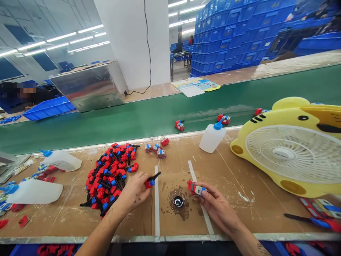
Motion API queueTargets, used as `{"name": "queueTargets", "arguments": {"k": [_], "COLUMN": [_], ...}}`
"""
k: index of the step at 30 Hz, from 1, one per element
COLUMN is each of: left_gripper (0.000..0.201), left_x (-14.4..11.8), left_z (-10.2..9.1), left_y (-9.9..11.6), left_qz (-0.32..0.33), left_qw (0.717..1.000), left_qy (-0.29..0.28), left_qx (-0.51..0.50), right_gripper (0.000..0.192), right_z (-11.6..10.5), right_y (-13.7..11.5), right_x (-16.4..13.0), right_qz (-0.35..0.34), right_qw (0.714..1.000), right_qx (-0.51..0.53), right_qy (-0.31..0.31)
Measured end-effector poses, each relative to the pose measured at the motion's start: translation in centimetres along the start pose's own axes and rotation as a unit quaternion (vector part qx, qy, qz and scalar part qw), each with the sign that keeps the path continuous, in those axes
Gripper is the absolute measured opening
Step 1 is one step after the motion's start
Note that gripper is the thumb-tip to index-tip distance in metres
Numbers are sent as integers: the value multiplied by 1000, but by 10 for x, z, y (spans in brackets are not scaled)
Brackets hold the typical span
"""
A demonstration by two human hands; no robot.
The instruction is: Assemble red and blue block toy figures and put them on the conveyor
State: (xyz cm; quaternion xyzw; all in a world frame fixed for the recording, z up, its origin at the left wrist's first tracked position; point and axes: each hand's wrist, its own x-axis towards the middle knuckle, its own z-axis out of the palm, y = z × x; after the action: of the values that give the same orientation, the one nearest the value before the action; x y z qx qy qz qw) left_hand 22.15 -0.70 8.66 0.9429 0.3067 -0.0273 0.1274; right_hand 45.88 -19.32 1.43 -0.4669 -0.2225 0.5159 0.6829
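My left hand (135, 190) is closed on a small red and blue plastic piece with a black rod (150, 181), the rod pointing up to the right. Between the thumb and fingers of my right hand (220, 206) is a red, grey and white toy block with a blue part (196, 188). A small round cup of dark liquid (178, 202) sits between my hands, with wet splashes on the cardboard around it. Beside my left hand lies a large heap of red and blue pieces with black rods (109, 177). Several red and white blocks (156, 147) lie beyond my hands.
A yellow animal-shaped fan (285, 149) stands at the right. White squeeze bottles with blue caps stand or lie around, one bottle (212, 138) near the green conveyor belt (149, 119), which carries a few toy pieces (179, 125). Blue crates (229, 39) are stacked behind; a person (29, 94) sits far left.
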Motion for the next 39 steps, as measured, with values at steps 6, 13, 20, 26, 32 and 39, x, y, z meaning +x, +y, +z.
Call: {"name": "queueTargets", "arguments": {"k": [6, 13, 20, 26, 32, 39], "left_gripper": [23, 9, 33, 25, 37, 40], "left_x": [-6, 7, 5, 4, 13, 19], "left_z": [-6, -5, -10, 13, 39, 41], "left_y": [46, 56, 48, 48, 51, 59], "left_qz": [346, 385, 308, 96, 68, 10], "left_qw": [936, 913, 948, 905, 840, 727], "left_qy": [34, -2, -13, 76, 110, 101], "left_qx": [55, 133, -76, -408, -527, -679], "right_gripper": [50, 41, 61, 58, 51, 51], "right_z": [-15, -24, -14, 5, 24, 38], "right_y": [-2, 3, 6, 6, -14, -33], "right_x": [-5, -7, -6, -5, 8, 27], "right_qz": [-23, -26, -39, -90, -208, -321], "right_qw": [998, 999, 999, 970, 885, 829], "right_qx": [-17, -24, -9, -225, -404, -442], "right_qy": [54, 38, -22, -33, -99, -120]}}
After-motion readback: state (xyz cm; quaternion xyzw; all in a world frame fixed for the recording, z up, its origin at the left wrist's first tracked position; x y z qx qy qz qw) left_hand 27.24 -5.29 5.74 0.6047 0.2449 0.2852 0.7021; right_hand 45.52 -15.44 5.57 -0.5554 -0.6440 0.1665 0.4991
